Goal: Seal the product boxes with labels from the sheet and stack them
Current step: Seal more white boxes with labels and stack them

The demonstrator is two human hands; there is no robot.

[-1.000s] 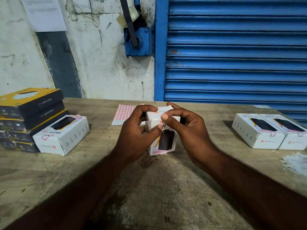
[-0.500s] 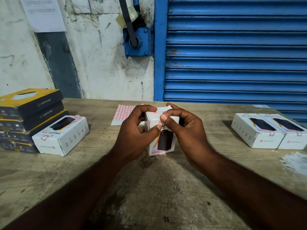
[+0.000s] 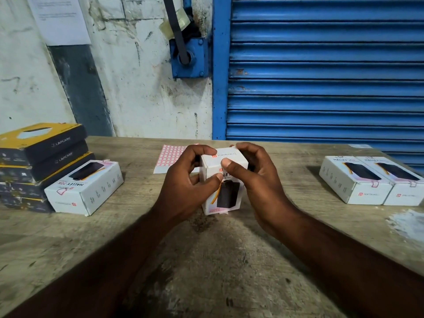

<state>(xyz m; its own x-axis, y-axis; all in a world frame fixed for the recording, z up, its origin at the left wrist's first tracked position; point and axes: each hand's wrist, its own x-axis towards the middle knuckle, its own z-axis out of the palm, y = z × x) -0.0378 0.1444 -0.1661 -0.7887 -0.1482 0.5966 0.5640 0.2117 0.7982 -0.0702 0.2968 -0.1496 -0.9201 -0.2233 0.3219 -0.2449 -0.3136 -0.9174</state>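
Gripping upright white box (image 3: 226, 177), left hand (image 3: 187, 187), right hand (image 3: 257, 180), fingers curled round it

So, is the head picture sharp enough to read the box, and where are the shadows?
Head view: brand print on the held box is readable; forearms at the bottom edge are dark and slightly soft; a soft shadow lies on the table beneath them; no strong glare.
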